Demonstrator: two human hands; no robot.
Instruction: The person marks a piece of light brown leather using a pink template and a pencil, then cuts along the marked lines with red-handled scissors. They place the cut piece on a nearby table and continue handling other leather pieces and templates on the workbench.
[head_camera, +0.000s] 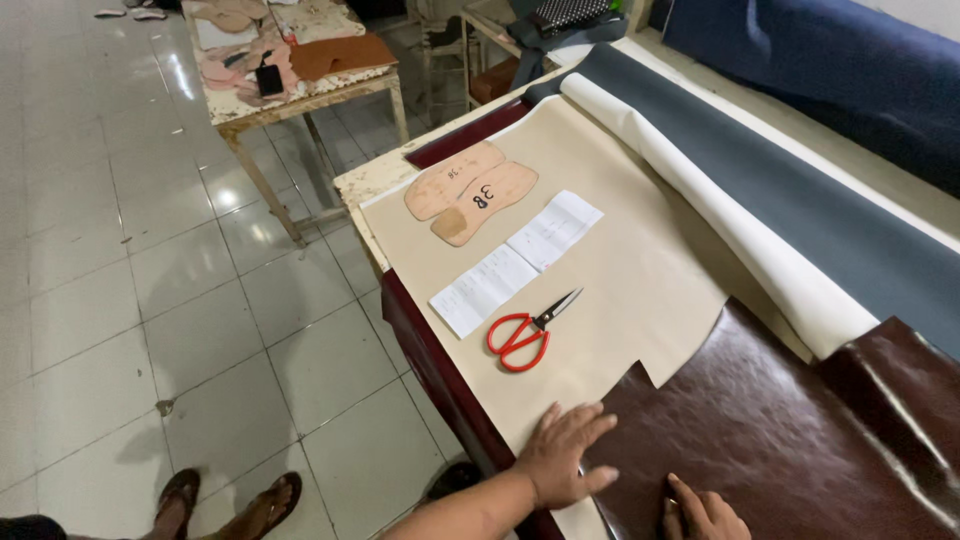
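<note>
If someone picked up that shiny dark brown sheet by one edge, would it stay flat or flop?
Probably flop: the dark brown sheet already lies in soft folds at the right. Its glossy face looks smooth, so it may slide easily over the beige sheet beneath. The left hand pressing flat on both suggests it shifts when unheld.

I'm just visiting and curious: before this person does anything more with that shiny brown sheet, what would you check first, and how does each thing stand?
1. Left hand flat on the beige sheet at its edge: ok.
2. Right hand on the dark brown sheet: ok.
3. Red-handled scissors lying free, apart from both hands: ok.
4. Sole patterns and paper slips away from the hands: ok.
5. Brown sheet flat: not ok, it wrinkles at the right.
6. Sheet's underside: cannot tell.
</note>
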